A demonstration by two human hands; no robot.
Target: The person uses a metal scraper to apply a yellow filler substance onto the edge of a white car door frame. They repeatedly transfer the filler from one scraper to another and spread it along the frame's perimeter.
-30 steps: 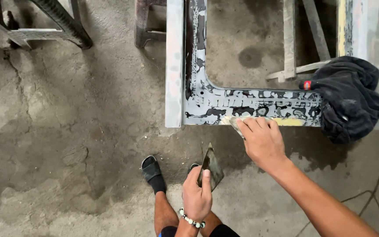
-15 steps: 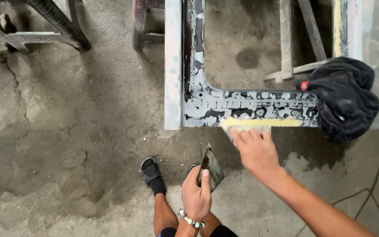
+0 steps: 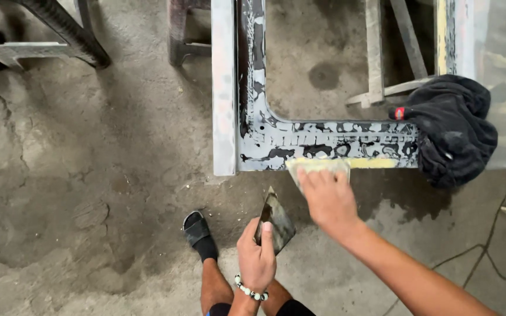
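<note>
A grey metal frame panel [image 3: 323,143], mottled with black and pale patches, lies across stands above the concrete floor. Along its near edge runs a yellowish strip [image 3: 370,163]. My right hand [image 3: 326,196] presses a yellowish flat pad or spreader [image 3: 314,167] against that near edge, fingers closed over it. My left hand [image 3: 256,257], wearing a bead bracelet, holds a dark flat scraper blade [image 3: 276,219] upright below the frame, apart from it.
A crumpled black cloth [image 3: 452,129] lies on the frame's right end. Metal stand legs [image 3: 376,58] show through the frame opening. A dark bar and bracket [image 3: 60,35] sit at the upper left. My sandalled foot [image 3: 197,231] rests on cracked concrete. A thin cable [image 3: 499,234] trails at right.
My right hand has slid left along the frame's near edge with the pad, uncovering more of the yellowish strip to its right. My left hand and the scraper stayed in place.
</note>
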